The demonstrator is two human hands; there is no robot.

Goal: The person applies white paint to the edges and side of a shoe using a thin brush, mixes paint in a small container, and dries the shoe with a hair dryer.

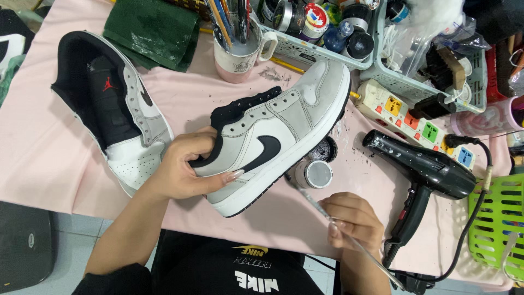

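You are gripping the grey, white and black sneaker (278,136) with your left hand (188,166), fingers curled over the heel collar and thumb pressing on the side panel, so the shoe is tilting on its side above the pink table cover (49,147). Your right hand (352,218) is pinching a thin brush (322,210), its tip pointing toward the sole edge near the small paint jar (315,173).

The risks, as I judge them: the shoe is being held only at the heel, so the toe end could be swinging if your grip is loosening, and a stray stroke would be marking the white midsole. The open jar is sitting just beside the sole and right under the brush, so a nudge could be tipping it. The black hair dryer (431,169) and its cord are lying near your right wrist, and could be snagging.

The sneaker is lying between your hands, its heel inside your left fingers, its midsole just beyond the brush tip. The second sneaker (117,120) is resting well apart, to the left.
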